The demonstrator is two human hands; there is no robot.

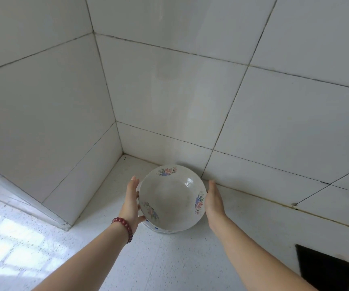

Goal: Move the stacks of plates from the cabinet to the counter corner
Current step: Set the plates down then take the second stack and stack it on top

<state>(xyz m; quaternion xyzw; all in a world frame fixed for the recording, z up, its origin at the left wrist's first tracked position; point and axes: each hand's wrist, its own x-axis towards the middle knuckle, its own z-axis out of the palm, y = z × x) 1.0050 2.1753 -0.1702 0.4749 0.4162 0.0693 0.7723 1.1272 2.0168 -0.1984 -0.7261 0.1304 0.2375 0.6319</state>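
Overhead, two bare forearms are reaching out across a pale speckled surface (169, 259) toward the far corner, where two walls of large white tiles (179, 91) are meeting along dark grout lines. A stack of plates (172, 199) is sitting on the surface just short of that corner, close to the base of the far wall; the top one is a deep white dish with three small flower sprays around its rim, and the edge of a lower piece with blue marks is peeking out at the near left underneath. The left hand (132, 201) is lying flat against the left side of the stack with its fingers stretched toward the wall and its thumb curling under the near rim, so it is touching rather than clenching; a bracelet of dark red beads (124, 227) is circling that wrist. The right hand (213, 201) is lying open along the right rim, palm facing the stack, fingers straight. Sunlight is falling in bright window-shaped patches on the near left of the surface, past a tiled wall end jutting out there. A dark rectangular opening (330, 267) is showing at the near right.
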